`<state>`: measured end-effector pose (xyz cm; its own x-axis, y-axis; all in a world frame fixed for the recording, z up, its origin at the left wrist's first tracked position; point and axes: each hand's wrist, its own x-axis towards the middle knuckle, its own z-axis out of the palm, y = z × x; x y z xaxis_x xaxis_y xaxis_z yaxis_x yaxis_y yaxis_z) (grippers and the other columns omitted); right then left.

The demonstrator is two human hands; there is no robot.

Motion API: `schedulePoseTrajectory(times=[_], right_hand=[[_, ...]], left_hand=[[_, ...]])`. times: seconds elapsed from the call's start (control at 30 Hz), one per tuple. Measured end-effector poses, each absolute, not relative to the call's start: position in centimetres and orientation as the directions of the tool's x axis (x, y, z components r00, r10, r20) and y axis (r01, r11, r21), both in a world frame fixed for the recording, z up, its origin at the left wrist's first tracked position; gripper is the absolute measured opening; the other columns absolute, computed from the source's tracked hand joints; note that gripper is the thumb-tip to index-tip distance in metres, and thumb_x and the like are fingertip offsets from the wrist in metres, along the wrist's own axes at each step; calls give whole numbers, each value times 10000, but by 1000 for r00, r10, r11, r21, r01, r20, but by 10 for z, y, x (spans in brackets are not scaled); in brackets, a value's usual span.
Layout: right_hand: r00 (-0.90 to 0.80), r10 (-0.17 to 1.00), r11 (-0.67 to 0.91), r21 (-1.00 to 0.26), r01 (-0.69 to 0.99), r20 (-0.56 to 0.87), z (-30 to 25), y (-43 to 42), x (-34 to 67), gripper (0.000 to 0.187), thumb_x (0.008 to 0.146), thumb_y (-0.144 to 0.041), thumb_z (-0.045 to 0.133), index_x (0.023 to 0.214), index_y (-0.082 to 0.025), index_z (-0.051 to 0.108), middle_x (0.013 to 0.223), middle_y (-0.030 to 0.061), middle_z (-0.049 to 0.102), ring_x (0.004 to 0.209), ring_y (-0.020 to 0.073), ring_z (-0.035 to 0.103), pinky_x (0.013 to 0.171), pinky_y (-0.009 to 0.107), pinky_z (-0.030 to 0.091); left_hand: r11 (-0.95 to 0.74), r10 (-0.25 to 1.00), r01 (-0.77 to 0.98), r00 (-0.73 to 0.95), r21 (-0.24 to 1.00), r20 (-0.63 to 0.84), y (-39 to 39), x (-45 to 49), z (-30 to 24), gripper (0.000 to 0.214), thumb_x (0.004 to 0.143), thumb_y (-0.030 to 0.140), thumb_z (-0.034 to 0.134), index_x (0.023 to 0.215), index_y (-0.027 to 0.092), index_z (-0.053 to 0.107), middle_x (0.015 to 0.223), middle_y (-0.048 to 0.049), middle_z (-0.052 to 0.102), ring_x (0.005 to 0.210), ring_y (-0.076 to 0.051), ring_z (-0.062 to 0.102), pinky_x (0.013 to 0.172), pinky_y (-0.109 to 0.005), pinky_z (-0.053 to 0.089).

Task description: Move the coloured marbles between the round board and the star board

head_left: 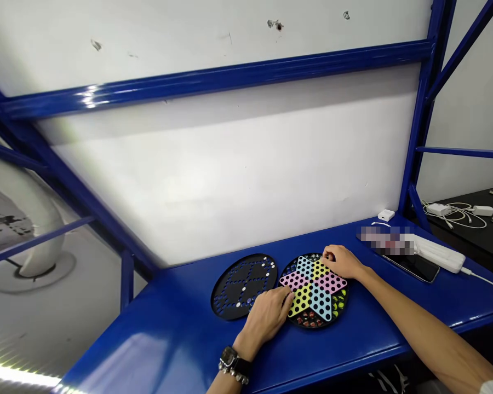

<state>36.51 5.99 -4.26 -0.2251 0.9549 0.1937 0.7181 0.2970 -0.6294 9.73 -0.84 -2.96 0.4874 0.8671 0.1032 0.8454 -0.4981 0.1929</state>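
A round Chinese checkers board (314,291) with a pastel star of pink, yellow and blue points lies on the blue bench (176,334). Small coloured marbles sit in its black outer rim. My left hand (268,313), with a watch on the wrist, rests at the board's left edge, fingers curled against it. My right hand (342,261) lies on the board's far right edge with fingers bent, fingertips pinched near a piece I cannot make out. A separate black perforated round lid (244,284) lies flat just left of the board.
A phone (416,266) and a white power strip (437,254) with a cable lie at the bench's right end. A small white charger (385,214) sits by the wall. Blue frame bars run behind and beside. A black table (476,230) with cables stands at far right.
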Motion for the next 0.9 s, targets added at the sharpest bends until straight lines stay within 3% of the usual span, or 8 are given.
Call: schedulePoseTrajectory(times=[0.4, 0.9], right_hand=[[-254, 951, 307, -614, 727, 175, -38, 57, 365, 202, 860, -365, 518, 748, -210, 582, 716, 0, 593, 657, 135, 517, 592, 248, 339], [-258, 950, 311, -609, 729, 177, -44, 58, 364, 182, 859, -349, 519, 747, -217, 575, 710, -3, 585, 665, 137, 517, 590, 245, 339]], left_hand=[[-457, 888, 875, 436, 162, 150, -5, 99, -37, 476, 996, 385, 273, 651, 196, 542, 678, -22, 640, 610, -142, 544, 602, -293, 260], [-409, 908, 860, 350, 306, 228, -4, 98, -45, 400, 935, 338, 337, 575, 194, 431, 570, 12, 510, 529, -113, 389, 565, -290, 228]])
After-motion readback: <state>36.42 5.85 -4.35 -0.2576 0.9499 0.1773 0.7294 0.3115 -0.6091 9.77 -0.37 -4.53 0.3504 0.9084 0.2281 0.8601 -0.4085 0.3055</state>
